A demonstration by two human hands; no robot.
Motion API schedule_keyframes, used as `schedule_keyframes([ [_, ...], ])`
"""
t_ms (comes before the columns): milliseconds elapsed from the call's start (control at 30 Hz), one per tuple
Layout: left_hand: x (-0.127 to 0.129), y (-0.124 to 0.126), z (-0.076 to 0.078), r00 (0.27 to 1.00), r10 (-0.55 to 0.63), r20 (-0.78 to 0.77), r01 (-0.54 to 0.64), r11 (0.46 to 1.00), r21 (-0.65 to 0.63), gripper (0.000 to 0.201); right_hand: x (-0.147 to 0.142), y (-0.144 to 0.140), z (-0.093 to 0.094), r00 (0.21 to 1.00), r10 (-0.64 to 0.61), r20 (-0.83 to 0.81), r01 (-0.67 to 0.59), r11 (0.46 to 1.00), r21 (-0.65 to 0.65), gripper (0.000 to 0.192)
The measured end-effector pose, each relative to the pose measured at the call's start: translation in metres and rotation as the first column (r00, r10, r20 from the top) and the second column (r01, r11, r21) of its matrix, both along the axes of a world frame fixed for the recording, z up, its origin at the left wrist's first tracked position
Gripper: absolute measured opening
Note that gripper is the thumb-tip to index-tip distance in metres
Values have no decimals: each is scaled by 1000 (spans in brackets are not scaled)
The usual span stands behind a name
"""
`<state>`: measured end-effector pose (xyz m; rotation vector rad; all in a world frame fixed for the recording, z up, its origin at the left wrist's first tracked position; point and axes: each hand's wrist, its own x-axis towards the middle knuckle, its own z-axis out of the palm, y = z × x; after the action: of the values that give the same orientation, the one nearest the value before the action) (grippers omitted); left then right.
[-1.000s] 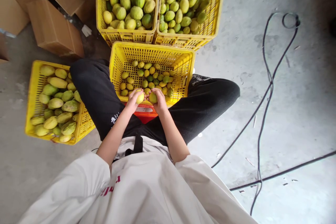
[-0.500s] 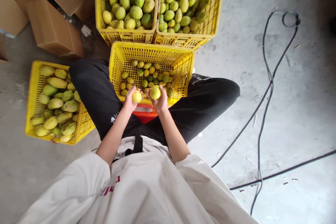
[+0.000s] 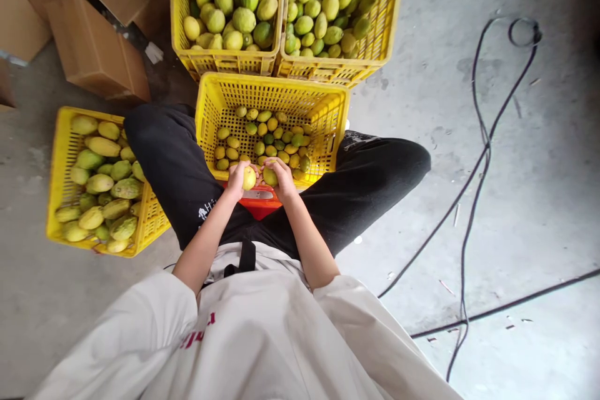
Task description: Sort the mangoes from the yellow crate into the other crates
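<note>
Between the person's knees sits a yellow perforated plastic crate [image 3: 323,114] with a shallow layer of small green-yellow fruit on its bottom; both hands hover right over its near rim, close enough that the fingertips almost meet. Left hand [image 3: 238,179] is curled around a small round pale-yellow fruit [image 3: 249,178], fingers wrapped over the top; right hand [image 3: 282,179] is cupped the same way around a small round greener fruit [image 3: 269,175]; the two fruits sit just beside each other, can't tell if they actually touch. Under the hands there's a red plastic piece [image 3: 257,203] peeking out below the crate edge; hard to say what it is.

Off to the person's left a second yellow plastic crate [image 3: 60,156] holds bigger, elongated yellow-green fruit; up top two more yellow crates stand side by side, the left one [image 3: 177,19] and the right one [image 3: 387,25], both piled high with green and yellow fruit. Brown cardboard boxes [image 3: 94,50] are stacked in the top left corner; a long black cable [image 3: 482,156] snakes across the grey concrete floor [image 3: 539,200] on the right. Person wears black trousers [image 3: 375,181] and a white top [image 3: 262,344].
</note>
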<state>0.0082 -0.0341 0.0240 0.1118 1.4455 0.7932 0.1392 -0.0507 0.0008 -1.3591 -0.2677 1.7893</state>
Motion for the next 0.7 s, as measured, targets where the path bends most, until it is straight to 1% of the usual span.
schedule_keyframes([
  [100, 2, 1, 5, 999, 15, -28, -15, 1000, 21, 32, 0, 0, -1, 1000, -13, 0, 13, 1000, -9, 28],
  [233, 0, 2, 7, 995, 89, -41, -89, 996, 4, 33, -3, 1, -3, 999, -35, -29, 34, 998, -47, 25],
  [333, -3, 3, 6, 991, 132, -37, -133, 991, -14, 35, -5, 3, -5, 987, -136, -82, 126, 985, -114, 19],
  [433, -5, 4, 7, 990, 139, -20, -139, 990, -32, 37, -3, 5, -9, 962, -234, -138, 213, 965, -152, 17],
  [500, -5, 6, 8, 989, 143, 41, -142, 989, -36, 39, 1, 7, -11, 945, -281, -168, 258, 955, -145, 16],
  [567, -5, 7, 10, 976, 161, 147, -159, 987, -24, 41, 6, 10, -12, 931, -326, -167, 309, 944, -120, 16],
  [633, -4, 9, 12, 951, 189, 245, -194, 981, -3, 41, 11, 12, -12, 918, -377, -123, 368, 926, -84, 18],
  [700, -4, 10, 13, 929, 209, 304, -223, 975, 11, 37, 14, 12, -10, 912, -405, -69, 401, 913, -72, 20],
])
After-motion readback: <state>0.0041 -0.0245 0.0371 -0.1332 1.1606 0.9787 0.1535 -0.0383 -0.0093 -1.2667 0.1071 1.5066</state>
